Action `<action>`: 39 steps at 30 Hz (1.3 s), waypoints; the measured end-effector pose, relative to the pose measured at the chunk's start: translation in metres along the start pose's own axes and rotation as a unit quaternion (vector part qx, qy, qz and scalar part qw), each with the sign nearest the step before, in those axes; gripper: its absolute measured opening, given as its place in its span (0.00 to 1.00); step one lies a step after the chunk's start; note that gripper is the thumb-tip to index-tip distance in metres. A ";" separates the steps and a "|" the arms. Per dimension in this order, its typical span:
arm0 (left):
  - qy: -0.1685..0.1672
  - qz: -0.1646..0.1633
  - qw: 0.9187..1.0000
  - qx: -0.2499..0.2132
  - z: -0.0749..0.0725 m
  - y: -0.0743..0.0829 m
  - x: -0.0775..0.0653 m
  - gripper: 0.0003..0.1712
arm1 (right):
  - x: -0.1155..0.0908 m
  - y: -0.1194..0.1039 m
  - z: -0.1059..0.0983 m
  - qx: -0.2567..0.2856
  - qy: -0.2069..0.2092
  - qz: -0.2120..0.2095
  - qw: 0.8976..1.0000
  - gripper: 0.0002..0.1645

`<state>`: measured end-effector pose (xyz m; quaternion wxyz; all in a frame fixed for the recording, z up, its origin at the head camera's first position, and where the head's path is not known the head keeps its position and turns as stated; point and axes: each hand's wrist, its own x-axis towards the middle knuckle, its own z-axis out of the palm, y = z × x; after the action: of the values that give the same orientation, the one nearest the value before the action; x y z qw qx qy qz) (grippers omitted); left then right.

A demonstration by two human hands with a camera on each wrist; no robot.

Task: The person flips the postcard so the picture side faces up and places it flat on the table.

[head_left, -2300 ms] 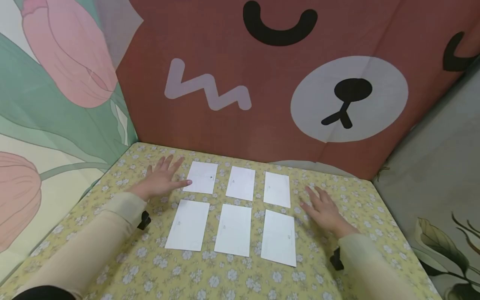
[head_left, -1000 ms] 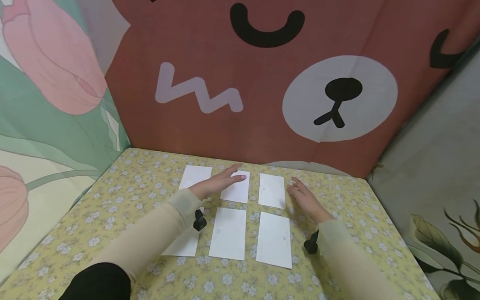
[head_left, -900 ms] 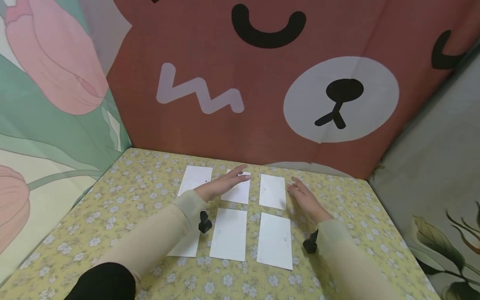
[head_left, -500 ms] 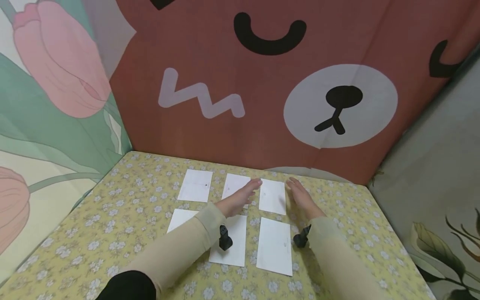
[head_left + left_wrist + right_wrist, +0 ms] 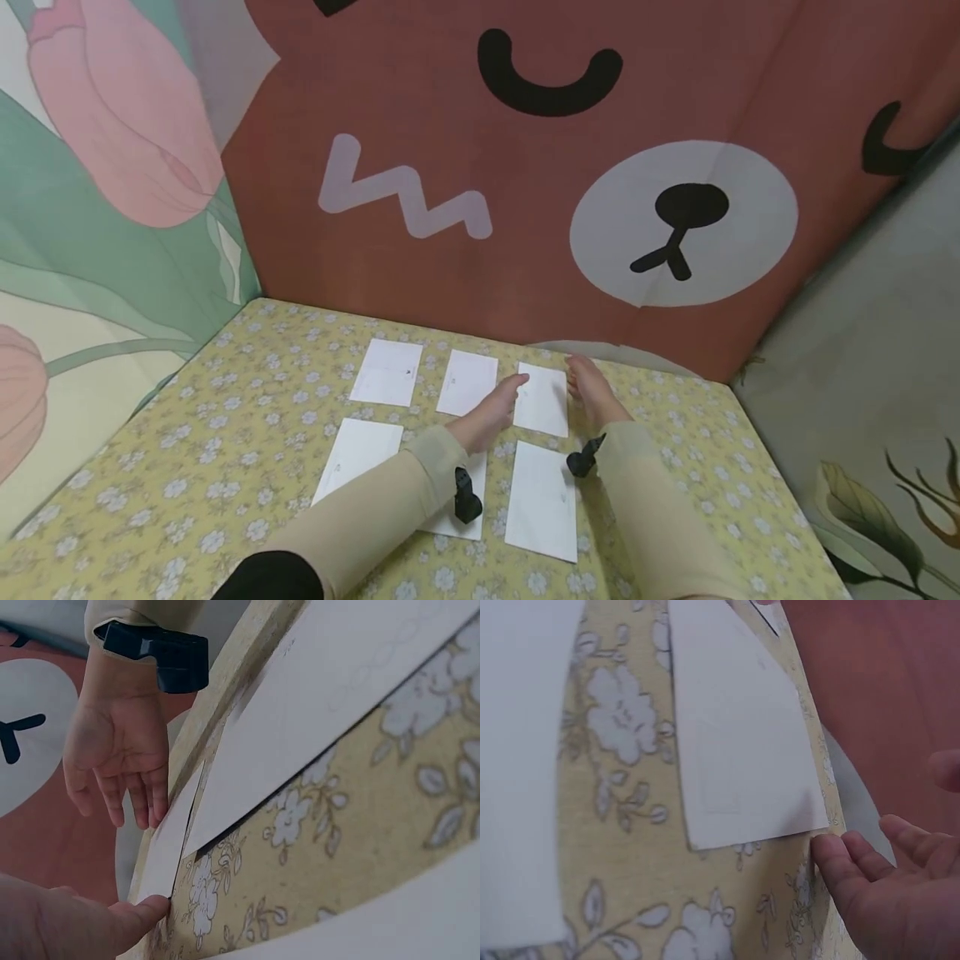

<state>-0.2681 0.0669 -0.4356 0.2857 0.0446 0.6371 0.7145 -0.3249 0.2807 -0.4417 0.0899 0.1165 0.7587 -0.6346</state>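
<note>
The far edge of the worktop (image 5: 225,467) is running across 12 o'clock, near the right grip (image 5: 594,392); its floral surface is stretching toward 9 and 3 o'clock. A white card (image 5: 542,400) is lying at the right grip's 9 o'clock and between 2 and 3 o'clock from the left grip (image 5: 491,414). Each grip is extending loose, uncurled fingers. 5 other cards (image 5: 541,500) are lying flat from 6 to 9 o'clock.
</note>
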 end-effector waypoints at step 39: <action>0.042 0.028 0.993 -0.102 0.002 -0.006 0.017 0.47 | 0.007 -0.005 -0.009 -0.050 -0.004 0.053 0.997 0.28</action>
<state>-0.2794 0.0769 -0.4461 0.2415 0.0026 0.5709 0.7847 -0.3333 0.2888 -0.4380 0.1324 0.1491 0.7816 -0.5910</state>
